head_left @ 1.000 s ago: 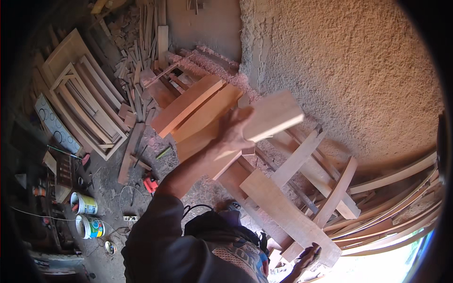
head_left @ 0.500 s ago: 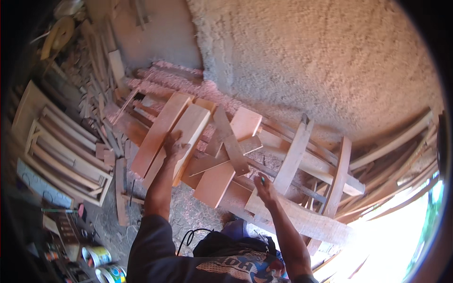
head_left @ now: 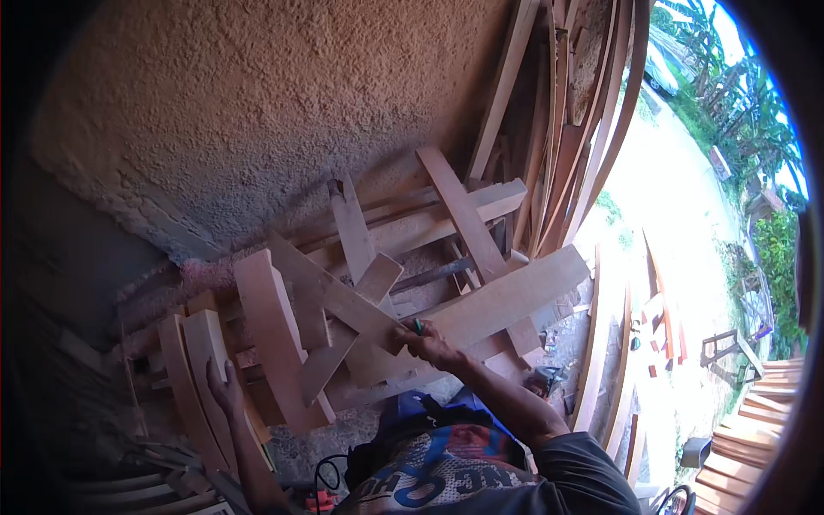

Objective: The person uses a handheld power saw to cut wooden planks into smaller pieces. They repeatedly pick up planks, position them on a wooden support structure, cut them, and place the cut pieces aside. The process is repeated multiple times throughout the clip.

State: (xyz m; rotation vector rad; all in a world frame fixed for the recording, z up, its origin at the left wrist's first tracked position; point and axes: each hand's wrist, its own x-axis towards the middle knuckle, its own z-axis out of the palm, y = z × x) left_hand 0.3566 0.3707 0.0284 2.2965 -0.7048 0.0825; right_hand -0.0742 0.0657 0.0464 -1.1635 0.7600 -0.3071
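My left hand (head_left: 225, 386), at the lower left, rests open on a pale plank (head_left: 204, 339), with a reddish curved board (head_left: 176, 360) beside it. My right hand (head_left: 429, 348) grips a small green item (head_left: 418, 327), perhaps a marker, at the end of a thin flat piece (head_left: 369, 318) that crosses other short pieces (head_left: 319, 378). To their left is a wider curved board (head_left: 270, 318). A long pale board (head_left: 528, 292) extends rightward from under my right hand, across a rack of crossed timbers (head_left: 455, 206).
Long strips (head_left: 566, 103) lean on the rough wall (head_left: 257, 94). Boards (head_left: 588, 369) and stacked reddish pieces (head_left: 742, 438) lie at the sunlit right, near plants (head_left: 764, 266). A cord (head_left: 324, 472) and red tool (head_left: 322, 502) are at the bottom.
The view has swung rightward, bringing the sunlit outside in. The pale plank my left hand carried lies among the boards. My right hand has moved onto the crossed pieces, still holding the green item.
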